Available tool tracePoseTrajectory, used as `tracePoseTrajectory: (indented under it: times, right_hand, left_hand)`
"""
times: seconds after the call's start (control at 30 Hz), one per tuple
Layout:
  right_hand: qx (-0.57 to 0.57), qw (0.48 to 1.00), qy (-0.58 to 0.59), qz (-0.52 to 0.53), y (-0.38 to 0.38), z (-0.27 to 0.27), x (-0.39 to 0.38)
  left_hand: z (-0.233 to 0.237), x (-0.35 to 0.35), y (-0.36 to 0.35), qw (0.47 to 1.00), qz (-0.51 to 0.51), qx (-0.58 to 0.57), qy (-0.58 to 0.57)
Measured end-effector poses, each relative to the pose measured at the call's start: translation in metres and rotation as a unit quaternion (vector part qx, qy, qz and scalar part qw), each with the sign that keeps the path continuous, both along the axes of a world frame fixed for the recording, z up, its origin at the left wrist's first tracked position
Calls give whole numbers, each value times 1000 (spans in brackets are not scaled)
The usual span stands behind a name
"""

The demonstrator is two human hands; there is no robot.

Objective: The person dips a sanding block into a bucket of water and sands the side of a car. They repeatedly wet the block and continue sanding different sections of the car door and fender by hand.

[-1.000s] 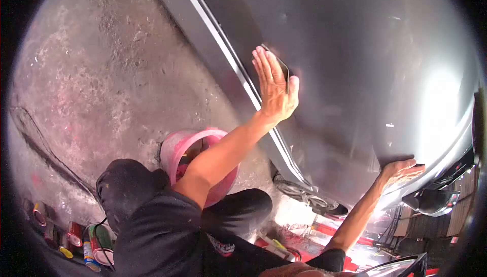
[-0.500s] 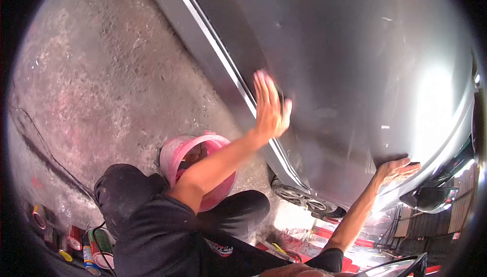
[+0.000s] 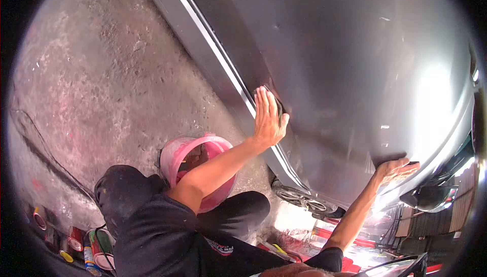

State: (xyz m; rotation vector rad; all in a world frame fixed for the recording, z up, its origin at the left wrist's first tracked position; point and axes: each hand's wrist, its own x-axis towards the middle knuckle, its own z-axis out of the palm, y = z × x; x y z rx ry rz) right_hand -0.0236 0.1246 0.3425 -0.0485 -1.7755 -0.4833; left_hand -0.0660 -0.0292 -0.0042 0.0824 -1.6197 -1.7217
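Observation:
My left hand (image 3: pixel 270 122) lies flat on the lower part of a grey car panel (image 3: pixel 324 64), close to a bright trim strip (image 3: pixel 213 48). Its fingers are stretched out, thumb apart. A dark edge shows beside the fingers; whether it is a shadow or a thin item under the palm, I cannot tell. Further right, my right hand (image 3: pixel 394 169) rests against the same panel with its fingers extended, and nothing shows in it.
A pink bucket (image 3: pixel 175 155) stands on the concrete floor (image 3: pixel 111 84) near my legs (image 3: pixel 124 193). Several cans, one of them red (image 3: pixel 75 239), are at the lower left. A car wheel (image 3: pixel 302 199) and a mirror (image 3: pixel 431 198) are at the lower right.
My left hand has moved a little down the panel, toward me. My right hand stays in nearly the same place.

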Motion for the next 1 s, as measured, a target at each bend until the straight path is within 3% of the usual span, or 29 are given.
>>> tracePoseTrajectory:
  times: [0.1,0.3,0.4,0.47,0.6,0.73,0.87,0.97,1.0]
  right_hand:
    - [2,1000,-5,-10,-9,-2,3]
    - [-11,1000,-13,-18,8,2,3]
    - [-2,1000,-5,-5,-4,0,-1]
    - [-2,1000,10,6,-5,-3,4]
    - [-10,1000,-1,-1,5,2,5]
    - [-17,1000,-14,-19,-3,-1,4]
    - [40,999,9,-19,19,7,2]
    - [18,999,14,-27,5,3,2]
    - [29,999,14,-35,15,6,2]
  left_hand:
    - [32,-34,-48,996,53,66,-38]
    - [9,-1,4,999,11,28,-14]
    - [47,-49,-72,991,94,75,-63]
    - [45,-41,-62,991,73,103,-48]
    - [-7,1,22,999,17,-13,32]
    - [35,-105,-168,979,116,160,-42]
    - [27,-110,-178,976,122,154,-88]
    - [-11,-53,-38,991,81,97,-33]
    - [-25,-53,-22,993,101,62,-4]
